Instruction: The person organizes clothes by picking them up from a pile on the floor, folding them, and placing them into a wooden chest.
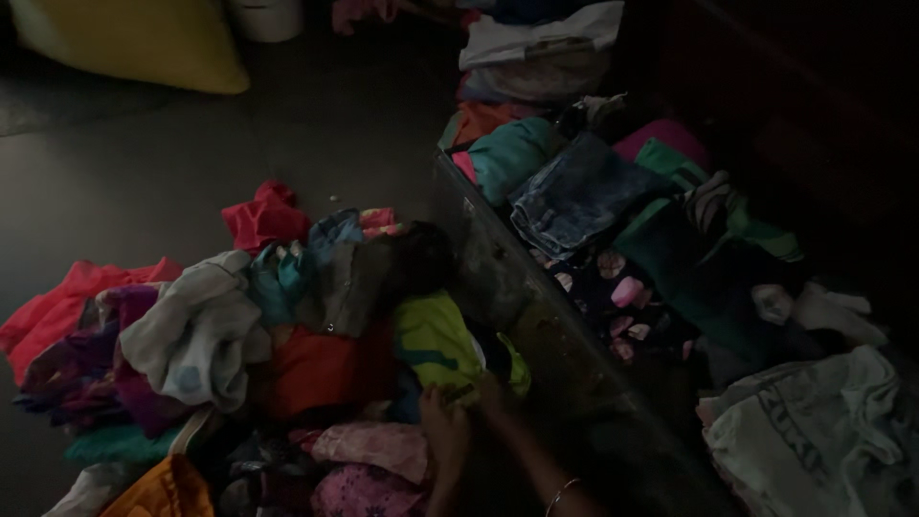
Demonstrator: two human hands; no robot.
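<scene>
Head view: dim scene, 2 hands low in frame at heap of loose clothes on floor. Left hand (446, 428) rests on pink patterned garment (375, 448), fingers curled, grip unclear. Right hand (496, 394), thin bangle (560, 495) on wrist, touches lime-green garment (436, 340); cannot tell whether it grips. Folded jeans (574, 191) in open metal trunk (498, 278) at right. Yellow cushion (144, 38) top left.

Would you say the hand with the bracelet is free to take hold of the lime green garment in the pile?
Probably yes: the hand lies at the lime green garment, which sits uncovered atop the pile.
</scene>
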